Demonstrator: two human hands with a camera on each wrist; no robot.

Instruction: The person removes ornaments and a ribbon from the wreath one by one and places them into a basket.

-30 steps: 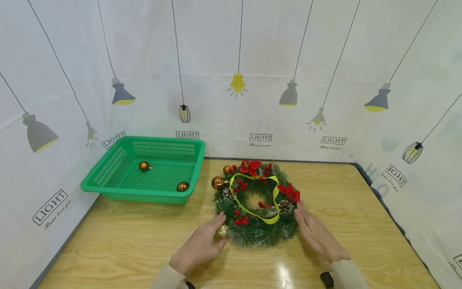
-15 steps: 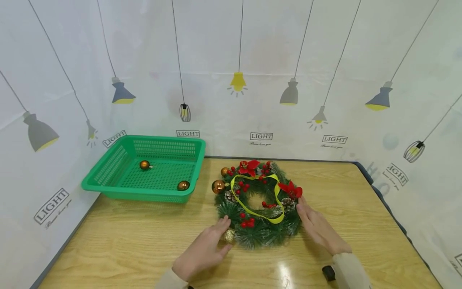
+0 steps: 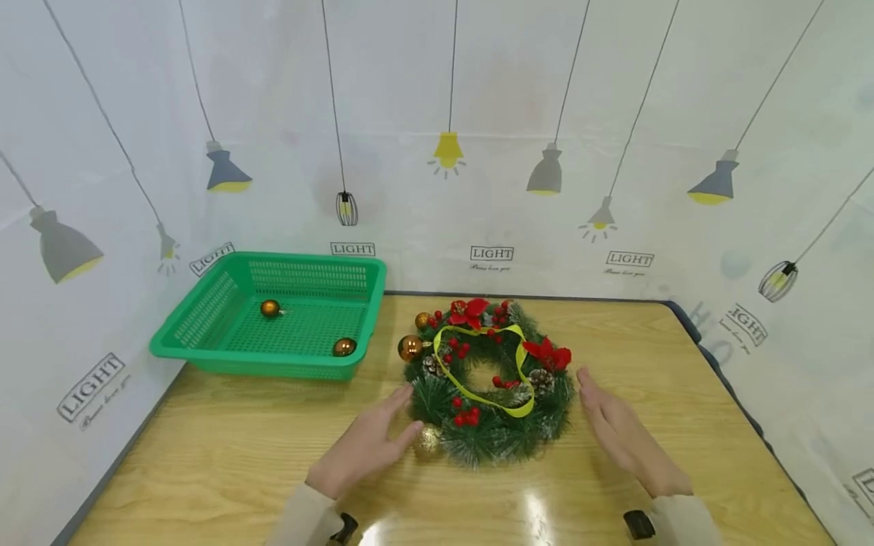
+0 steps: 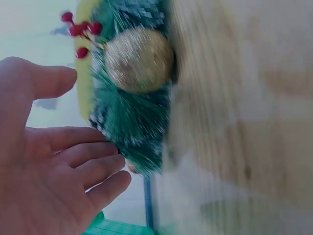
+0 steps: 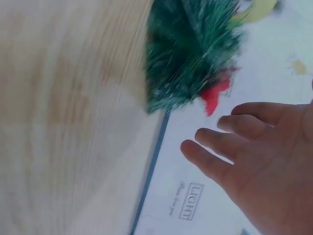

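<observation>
A green Christmas wreath (image 3: 478, 440) lies on the wooden table, dressed with red poinsettias (image 3: 548, 353), red berries, pinecones and bronze baubles (image 3: 410, 347). A loop of yellow ribbon (image 3: 520, 411) rests across its top. My left hand (image 3: 365, 444) is at the wreath's lower left side, fingers extended, beside a glittery gold bauble (image 4: 140, 60). On the other side my right hand (image 3: 628, 436) is held flat with straight fingers, a small gap from the wreath's edge. Neither hand holds anything.
A green plastic basket (image 3: 273, 364) stands at the back left, with two bronze baubles (image 3: 344, 346) inside. Behind the table (image 3: 683, 394) hangs a white backdrop printed with lamps. Each sleeve has a dark band near the wrist.
Both hands have moved outward, away from the wreath, the left one to the left and the right one to the right. Earlier their fingers were at its edges. The wreath shifted slightly.
</observation>
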